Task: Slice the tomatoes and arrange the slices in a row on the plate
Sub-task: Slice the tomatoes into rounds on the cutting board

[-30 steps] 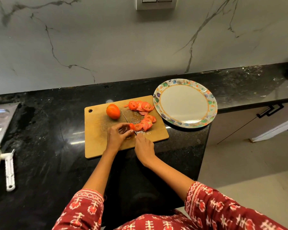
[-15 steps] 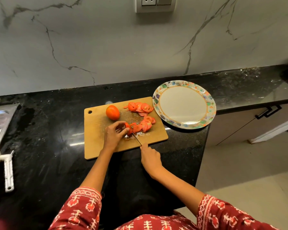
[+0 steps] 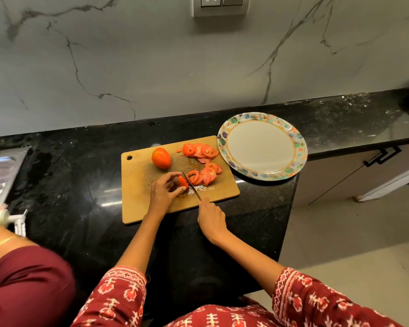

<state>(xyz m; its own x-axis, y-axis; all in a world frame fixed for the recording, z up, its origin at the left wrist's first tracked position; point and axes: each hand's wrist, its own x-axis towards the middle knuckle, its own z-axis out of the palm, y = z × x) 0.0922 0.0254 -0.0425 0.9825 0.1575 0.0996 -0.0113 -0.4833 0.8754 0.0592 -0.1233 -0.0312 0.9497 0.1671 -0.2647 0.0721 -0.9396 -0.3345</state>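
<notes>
Here left hand [image 3: 164, 191] pinches tomato end [image 3: 182, 182], right hand [image 3: 210, 218] grips knife [image 3: 191, 187]

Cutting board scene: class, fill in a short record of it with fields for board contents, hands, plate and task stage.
board contents: cutting board holds one whole tomato, two piles of tomato slices
left hand: holds tomato end piece
right hand: grips knife, blade beside the piece
plate: right of board, no slices on it
task stage: slicing under way, arranging not begun
</notes>
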